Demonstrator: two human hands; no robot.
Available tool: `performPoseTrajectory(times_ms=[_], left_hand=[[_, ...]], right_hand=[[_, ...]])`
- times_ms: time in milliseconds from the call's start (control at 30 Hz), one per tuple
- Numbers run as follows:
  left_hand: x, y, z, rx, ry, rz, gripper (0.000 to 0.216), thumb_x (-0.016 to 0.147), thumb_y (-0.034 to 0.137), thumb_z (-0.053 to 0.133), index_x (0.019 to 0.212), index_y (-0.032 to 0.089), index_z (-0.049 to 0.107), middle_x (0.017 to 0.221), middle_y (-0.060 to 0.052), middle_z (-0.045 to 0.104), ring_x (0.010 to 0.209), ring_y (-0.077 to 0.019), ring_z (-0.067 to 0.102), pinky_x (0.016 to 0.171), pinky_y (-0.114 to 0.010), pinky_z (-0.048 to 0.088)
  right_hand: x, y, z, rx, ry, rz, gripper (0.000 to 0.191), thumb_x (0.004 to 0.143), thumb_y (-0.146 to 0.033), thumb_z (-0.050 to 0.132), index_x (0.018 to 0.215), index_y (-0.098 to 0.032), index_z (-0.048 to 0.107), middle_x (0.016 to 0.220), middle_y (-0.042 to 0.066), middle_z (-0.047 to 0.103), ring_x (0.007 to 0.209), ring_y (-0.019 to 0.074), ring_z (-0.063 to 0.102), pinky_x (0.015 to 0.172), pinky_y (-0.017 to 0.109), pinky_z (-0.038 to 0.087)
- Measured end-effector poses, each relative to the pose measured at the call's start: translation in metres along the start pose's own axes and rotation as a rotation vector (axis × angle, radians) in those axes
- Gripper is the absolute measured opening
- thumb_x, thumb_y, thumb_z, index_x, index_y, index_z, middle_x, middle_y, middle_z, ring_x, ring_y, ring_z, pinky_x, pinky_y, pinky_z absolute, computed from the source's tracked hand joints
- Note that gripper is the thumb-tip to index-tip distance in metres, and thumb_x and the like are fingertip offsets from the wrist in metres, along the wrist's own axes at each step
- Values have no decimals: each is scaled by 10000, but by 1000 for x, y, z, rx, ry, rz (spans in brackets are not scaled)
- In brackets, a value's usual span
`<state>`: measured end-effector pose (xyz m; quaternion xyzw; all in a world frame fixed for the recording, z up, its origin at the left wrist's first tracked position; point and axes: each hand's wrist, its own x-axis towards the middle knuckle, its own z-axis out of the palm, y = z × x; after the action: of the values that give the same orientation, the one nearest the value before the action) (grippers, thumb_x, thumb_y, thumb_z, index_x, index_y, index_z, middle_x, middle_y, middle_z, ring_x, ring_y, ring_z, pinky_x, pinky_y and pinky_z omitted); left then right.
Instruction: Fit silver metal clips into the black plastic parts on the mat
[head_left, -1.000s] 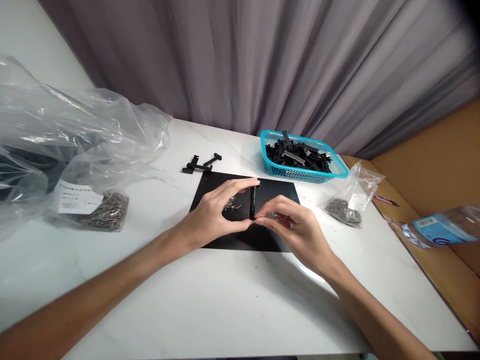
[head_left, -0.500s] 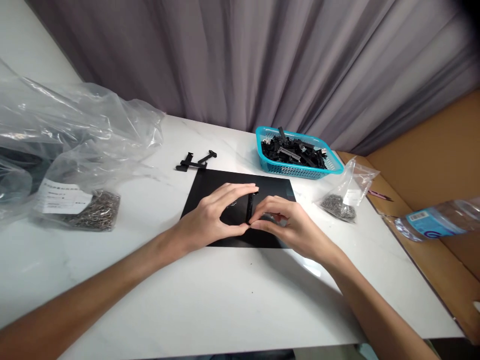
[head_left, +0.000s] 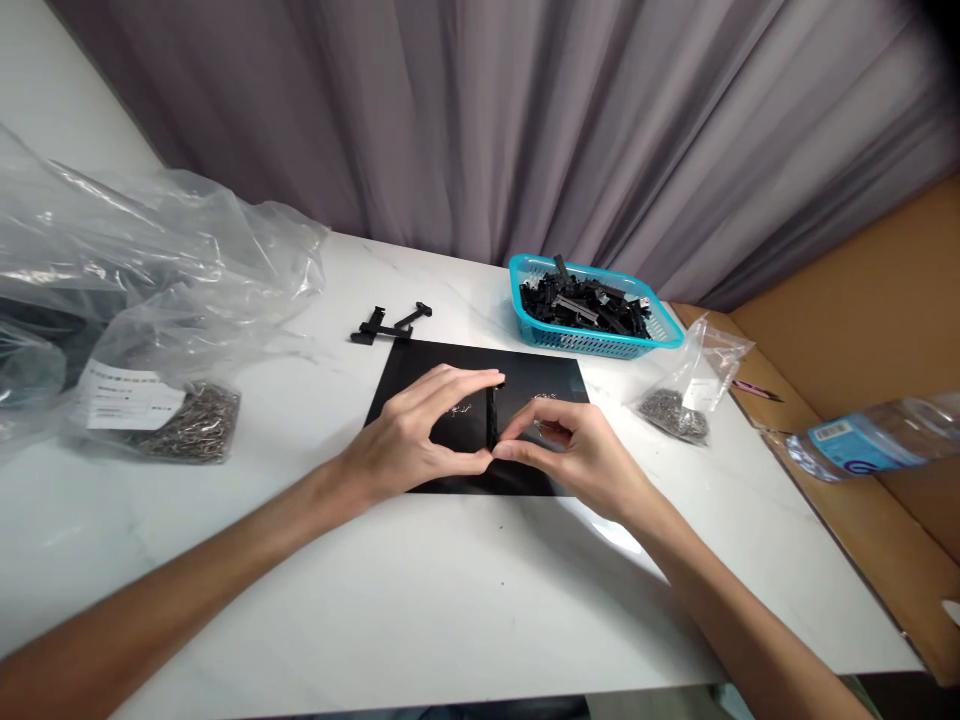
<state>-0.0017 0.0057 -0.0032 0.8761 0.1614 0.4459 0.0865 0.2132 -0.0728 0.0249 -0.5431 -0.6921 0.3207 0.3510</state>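
My left hand [head_left: 412,425] grips a narrow black plastic part [head_left: 492,415] by its two ends, thumb at the near end and fingers at the far end. With thumb and index finger pinched, my right hand [head_left: 574,445] touches the part's near end; anything tiny between those fingertips is hidden. The part is held over a black mat [head_left: 450,365]. On the mat lie two small scatterings of tiny metal pieces [head_left: 544,398], one on each side of the part.
Several similar black parts [head_left: 379,328] lie behind the mat. A blue basket [head_left: 600,345] holds many more. Bags of small metal pieces stand left [head_left: 195,420] and right [head_left: 675,415]. A plastic bottle [head_left: 862,445] lies at the right, by a cardboard panel [head_left: 892,300].
The black part and both hands have shifted slightly left. My right index finger is more arched, and the metal pieces behind it now show more.
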Motion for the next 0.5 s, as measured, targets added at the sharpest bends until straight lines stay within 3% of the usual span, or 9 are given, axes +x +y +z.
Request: performPoseTrajectory(times_ms=[100, 200, 267, 333, 400, 500], left_hand=[[2, 1, -2, -73, -33, -173, 674, 694, 240, 904, 1311, 192, 640, 1099, -60, 753, 935, -210, 731, 877, -342, 637], [3, 0, -2, -176, -74, -245, 655, 683, 278, 915, 1280, 205, 657, 1106, -51, 751, 935, -201, 727, 919, -346, 633], [4, -1, -1, -218, -86, -275, 637, 691, 285, 909, 1273, 212, 660, 1106, -52, 751, 938, -201, 723, 935, -358, 634], [3, -2, 0, -242, -82, -299, 629, 691, 294, 908, 1266, 215, 665, 1101, -53, 753, 947, -207, 722, 945, -372, 636], [3, -3, 0, -257, -74, -322, 626, 687, 295, 909, 1260, 212, 668, 1105, -56, 753, 956, -210, 721, 952, -379, 636], [2, -5, 0, -264, -73, -354, 634, 680, 288, 910, 1259, 203, 668, 1111, -60, 750, 970, -214, 720, 955, -379, 631]], right_hand=[[-1, -5, -10, -2, 37, -24, 252, 949, -459, 713, 891, -219, 766, 929, 33, 747, 764, 168, 620, 649, 299, 449], [-2, -5, -16, -22, 185, -108, 342, 1054, -434, 538, 946, -228, 788, 1152, 79, 705, 1005, 211, 655, 806, 332, 510], [-3, -3, -17, -92, 291, -144, 394, 1079, -434, 474, 955, -247, 798, 1161, 84, 677, 1073, 228, 631, 909, 377, 507], [-4, 0, -14, -117, 326, -140, 432, 1082, -459, 457, 912, -247, 793, 987, 72, 678, 935, 211, 637, 869, 384, 518], [-5, 1, -10, -7, 310, -102, 447, 1072, -484, 476, 853, -229, 772, 763, 38, 647, 706, 172, 610, 709, 343, 529], [-7, 0, -4, 268, 269, -64, 327, 1006, -462, 630, 848, -209, 761, 684, 18, 683, 577, 146, 624, 565, 296, 531]])
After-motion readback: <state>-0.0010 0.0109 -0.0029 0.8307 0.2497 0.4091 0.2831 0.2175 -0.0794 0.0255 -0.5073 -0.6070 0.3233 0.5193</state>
